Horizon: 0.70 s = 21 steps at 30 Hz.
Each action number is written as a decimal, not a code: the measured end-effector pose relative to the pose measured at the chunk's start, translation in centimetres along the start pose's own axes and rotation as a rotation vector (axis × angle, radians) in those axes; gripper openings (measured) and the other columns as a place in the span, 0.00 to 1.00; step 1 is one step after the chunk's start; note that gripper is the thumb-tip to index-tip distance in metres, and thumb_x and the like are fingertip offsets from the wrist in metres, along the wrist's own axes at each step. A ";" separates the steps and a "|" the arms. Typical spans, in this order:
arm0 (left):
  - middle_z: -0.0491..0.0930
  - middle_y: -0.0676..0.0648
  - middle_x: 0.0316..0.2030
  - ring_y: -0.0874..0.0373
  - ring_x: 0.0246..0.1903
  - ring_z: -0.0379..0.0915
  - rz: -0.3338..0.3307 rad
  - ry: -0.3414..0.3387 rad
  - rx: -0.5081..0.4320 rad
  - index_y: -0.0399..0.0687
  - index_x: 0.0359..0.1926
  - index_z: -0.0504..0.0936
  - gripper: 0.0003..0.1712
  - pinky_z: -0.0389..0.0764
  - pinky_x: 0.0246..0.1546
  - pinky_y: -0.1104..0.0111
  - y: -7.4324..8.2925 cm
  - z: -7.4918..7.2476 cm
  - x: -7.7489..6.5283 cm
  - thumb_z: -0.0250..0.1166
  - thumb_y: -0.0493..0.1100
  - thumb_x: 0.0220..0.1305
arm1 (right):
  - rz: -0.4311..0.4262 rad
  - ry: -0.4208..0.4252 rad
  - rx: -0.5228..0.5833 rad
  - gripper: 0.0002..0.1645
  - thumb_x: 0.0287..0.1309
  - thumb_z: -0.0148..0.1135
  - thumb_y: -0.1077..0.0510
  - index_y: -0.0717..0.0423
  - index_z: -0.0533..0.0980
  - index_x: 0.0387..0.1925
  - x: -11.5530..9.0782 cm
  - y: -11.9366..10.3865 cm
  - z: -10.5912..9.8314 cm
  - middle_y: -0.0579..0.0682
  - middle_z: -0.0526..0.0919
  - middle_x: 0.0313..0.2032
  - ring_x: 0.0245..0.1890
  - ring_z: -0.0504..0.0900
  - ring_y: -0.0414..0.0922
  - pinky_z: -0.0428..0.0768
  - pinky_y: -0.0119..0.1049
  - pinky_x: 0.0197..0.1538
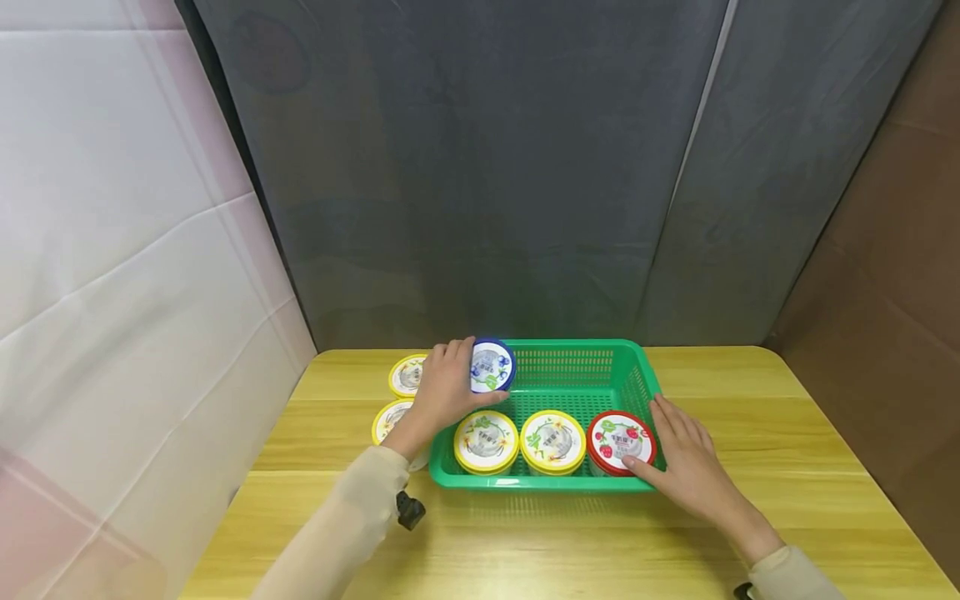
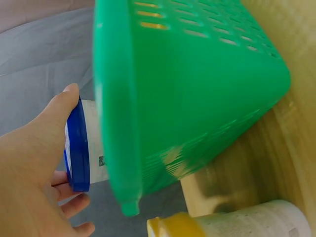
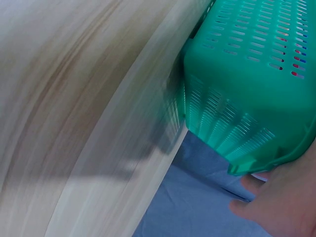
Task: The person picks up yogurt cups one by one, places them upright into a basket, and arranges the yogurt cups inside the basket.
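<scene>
A green plastic basket (image 1: 525,482) stands on the table. My left hand (image 1: 444,387) grips a tub with a blue lid (image 1: 491,367) at the basket's back left corner; in the left wrist view the tub's white side (image 2: 94,128) is partly hidden behind the rim. Along the basket's front side stand two yellow-lidded tubs (image 1: 486,442) and a red-lidded tub (image 1: 621,442). My right hand (image 1: 693,462) rests at the basket's right rim, its fingers fairly straight along the outside and its thumb over the red lid.
Left of the basket, two more yellow-lidded tubs (image 1: 407,377) stand on the wooden table (image 1: 555,550), partly covered by my left hand and arm. A grey cloth wall (image 1: 480,183) rises behind the table, with a white cloth (image 1: 120,233) at left and a brown one (image 1: 885,317) at right.
</scene>
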<state>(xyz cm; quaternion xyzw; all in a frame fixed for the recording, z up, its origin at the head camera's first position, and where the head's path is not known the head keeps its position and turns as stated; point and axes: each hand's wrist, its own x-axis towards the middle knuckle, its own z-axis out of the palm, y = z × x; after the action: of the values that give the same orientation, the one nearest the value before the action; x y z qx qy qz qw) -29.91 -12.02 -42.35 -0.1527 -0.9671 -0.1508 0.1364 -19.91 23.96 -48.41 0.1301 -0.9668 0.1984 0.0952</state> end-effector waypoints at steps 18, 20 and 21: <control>0.71 0.40 0.66 0.37 0.62 0.64 -0.030 -0.047 0.002 0.42 0.71 0.64 0.63 0.56 0.68 0.40 -0.4 1.8 0.3 0.71 0.75 0.43 | -0.002 0.011 -0.001 0.60 0.58 0.62 0.31 0.67 0.52 0.75 0.0 0.0 0.2 0.64 0.53 0.76 0.74 0.54 0.65 0.53 0.68 0.70; 0.70 0.40 0.66 0.37 0.62 0.64 -0.033 -0.056 0.006 0.42 0.71 0.63 0.63 0.56 0.69 0.40 -0.5 1.9 0.4 0.71 0.76 0.43 | -0.002 0.012 -0.001 0.60 0.58 0.62 0.31 0.67 0.52 0.75 0.0 0.0 0.2 0.64 0.53 0.76 0.74 0.54 0.64 0.53 0.68 0.70; 0.70 0.40 0.66 0.37 0.63 0.64 -0.030 -0.053 0.006 0.42 0.71 0.64 0.63 0.56 0.69 0.40 -0.6 2.0 0.4 0.71 0.76 0.43 | -0.001 0.013 0.000 0.60 0.58 0.62 0.31 0.67 0.52 0.75 0.0 0.1 0.2 0.64 0.53 0.76 0.74 0.54 0.64 0.53 0.68 0.69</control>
<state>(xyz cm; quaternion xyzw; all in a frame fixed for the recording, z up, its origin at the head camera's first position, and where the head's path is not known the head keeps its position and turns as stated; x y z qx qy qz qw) -30.90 -11.79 -44.20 -0.1419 -0.9731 -0.1456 0.1088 -19.98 23.91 -48.64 0.1294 -0.9660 0.1991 0.1017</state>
